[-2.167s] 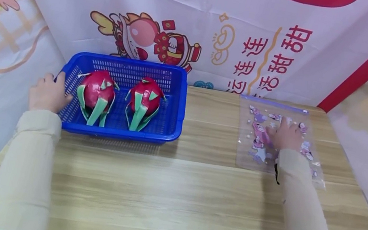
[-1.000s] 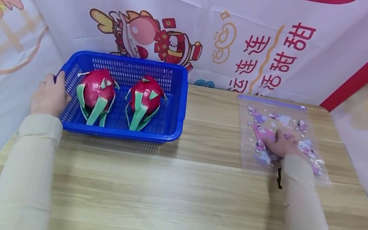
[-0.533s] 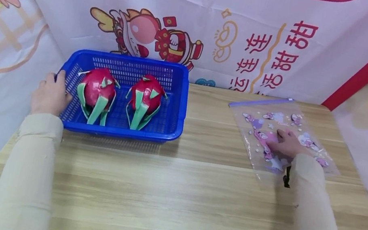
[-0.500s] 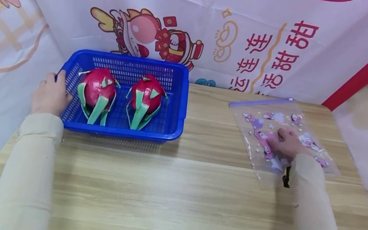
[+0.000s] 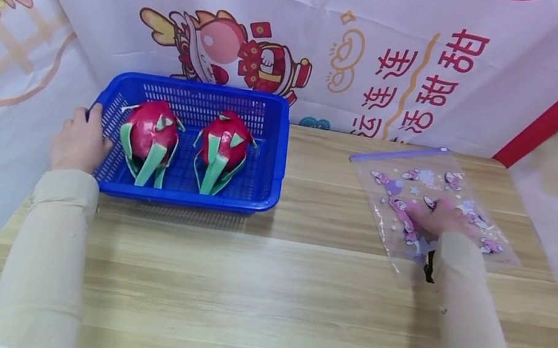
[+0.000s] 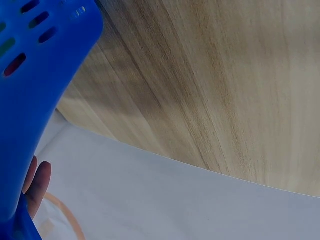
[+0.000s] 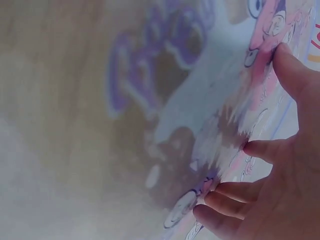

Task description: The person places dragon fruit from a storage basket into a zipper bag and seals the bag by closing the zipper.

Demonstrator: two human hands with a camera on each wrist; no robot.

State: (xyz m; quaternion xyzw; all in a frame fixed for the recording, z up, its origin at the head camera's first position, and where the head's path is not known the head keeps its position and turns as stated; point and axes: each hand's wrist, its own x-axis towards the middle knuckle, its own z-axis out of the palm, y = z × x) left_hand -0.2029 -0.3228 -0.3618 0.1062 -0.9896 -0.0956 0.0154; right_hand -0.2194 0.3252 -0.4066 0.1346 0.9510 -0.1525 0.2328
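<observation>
Head view: with left hand [image 5: 80, 140], gripping the left end of the blue basket [image 5: 179, 200] with two dragon fruits [image 5: 151, 130] inside; with right hand [image 5: 443, 219], spread and loose, touching the printed zip bag [image 5: 390, 187], askew on the table [image 5: 257, 295], right of the basket. Seemingly at the positioning step; next, probably straightening the bag.

basket [image 5: 184, 200]: blue | dragon fruits [image 5: 151, 127]: red, green leaves [image 5: 150, 165] | bag [image 5: 404, 190]: clear, pink-and-purple cartoon print, lilac seal [image 5: 399, 155] | table [image 5: 256, 301]: pale wood-grain

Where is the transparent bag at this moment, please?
In the head view, the transparent bag lies on the right of the table, partly beneath the right hand, right of the blue basket.
</observation>
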